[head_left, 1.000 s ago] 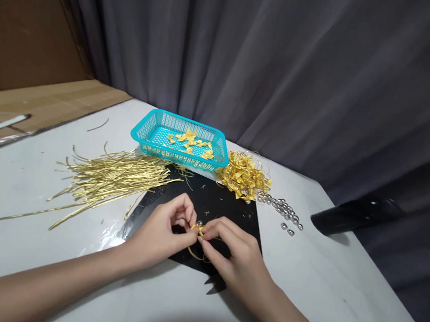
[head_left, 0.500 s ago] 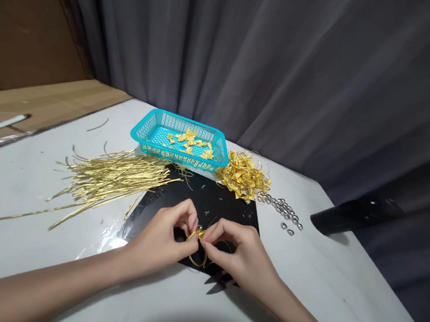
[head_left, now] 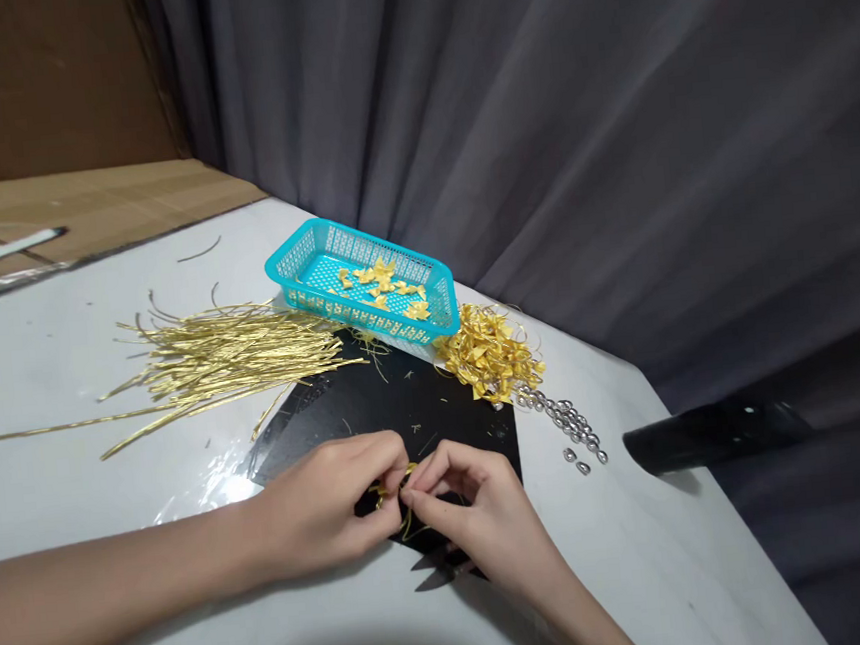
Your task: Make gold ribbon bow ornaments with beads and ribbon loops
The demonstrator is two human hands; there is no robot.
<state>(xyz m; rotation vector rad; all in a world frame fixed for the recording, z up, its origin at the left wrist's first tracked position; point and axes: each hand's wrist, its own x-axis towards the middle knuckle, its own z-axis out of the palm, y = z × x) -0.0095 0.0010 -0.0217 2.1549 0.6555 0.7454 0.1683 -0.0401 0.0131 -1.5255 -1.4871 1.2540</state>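
Note:
Both hands meet over a black mat (head_left: 376, 397) on the white table. My left hand (head_left: 340, 496) is closed, its thumb and curled fingers pinching a thin gold cord (head_left: 409, 527). My right hand (head_left: 480, 509) pinches the same cord between thumb and fingertips, close beside the left. Loops of the cord show below and between the fingers; the piece's middle is hidden by the hands. Scissors (head_left: 440, 567) lie partly under my right hand, with the dark blades pointing left.
Behind the mat stands a turquoise basket (head_left: 282, 275) with yellow ribbon bows. A bundle of gold cords (head_left: 237, 349) lies left. To the right are a pile of yellow bows (head_left: 489, 352), several silver beads (head_left: 570, 419) and a black cylinder (head_left: 711, 433). A grey curtain (head_left: 531, 103) hangs behind.
My left hand has moved slightly down and rolled over, hiding the silver bead and most of the cord loop seen before. My right hand stays nearly in place, still pinching.

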